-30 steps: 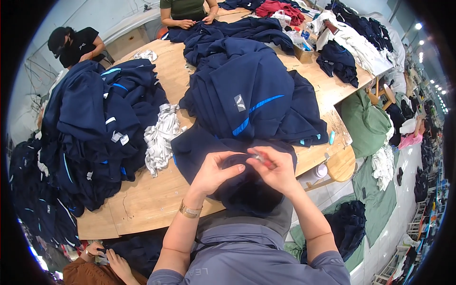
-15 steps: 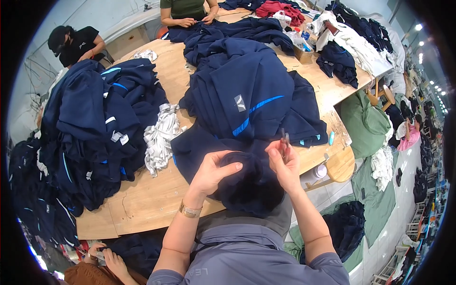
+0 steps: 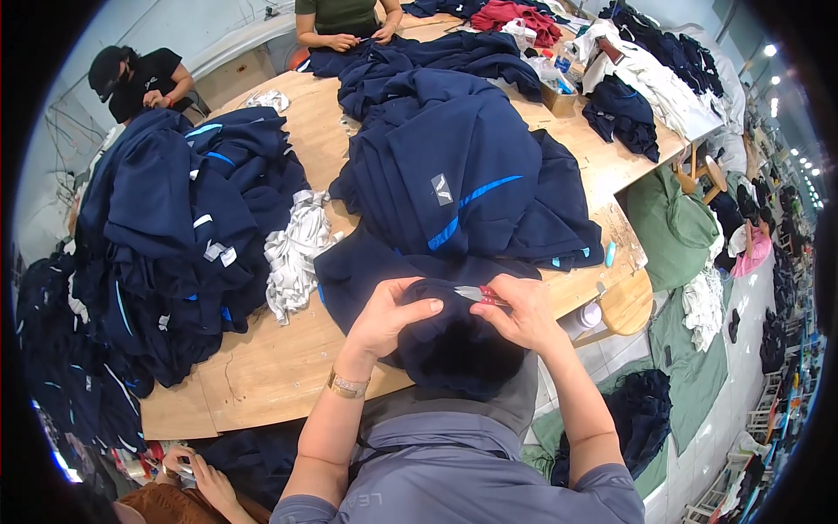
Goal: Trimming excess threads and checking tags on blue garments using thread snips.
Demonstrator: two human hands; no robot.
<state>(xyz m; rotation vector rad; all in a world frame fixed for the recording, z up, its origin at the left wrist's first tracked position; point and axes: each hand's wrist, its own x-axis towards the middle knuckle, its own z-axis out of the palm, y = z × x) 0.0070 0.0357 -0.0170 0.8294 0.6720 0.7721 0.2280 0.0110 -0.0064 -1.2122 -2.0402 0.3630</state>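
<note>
A navy garment (image 3: 458, 345) hangs over the near edge of the table, its dark opening spread in front of me. My left hand (image 3: 388, 316) pinches its upper edge, with the thumb lying on top of the cloth. Held in my right hand (image 3: 524, 310) is a pair of thread snips (image 3: 485, 295) with red handles. The silver blades point left at the garment's edge, close to my left fingers; whether they touch the cloth I cannot tell. Just beyond lies a big heap of navy garments (image 3: 419, 148) with bright blue stripes.
Another navy pile (image 3: 166, 227) fills the left of the wooden table (image 3: 262, 371), beside white strips (image 3: 298, 253). On the right are a wooden stool (image 3: 630, 304) and a green cloth bundle (image 3: 668, 229). Co-workers sit at far left, far side and lower left, one with a hand (image 3: 212, 482) near me.
My right hand has turned and brought the snips down and left, from upright to lying against the garment's edge by my left hand. My left hand keeps its hold.
</note>
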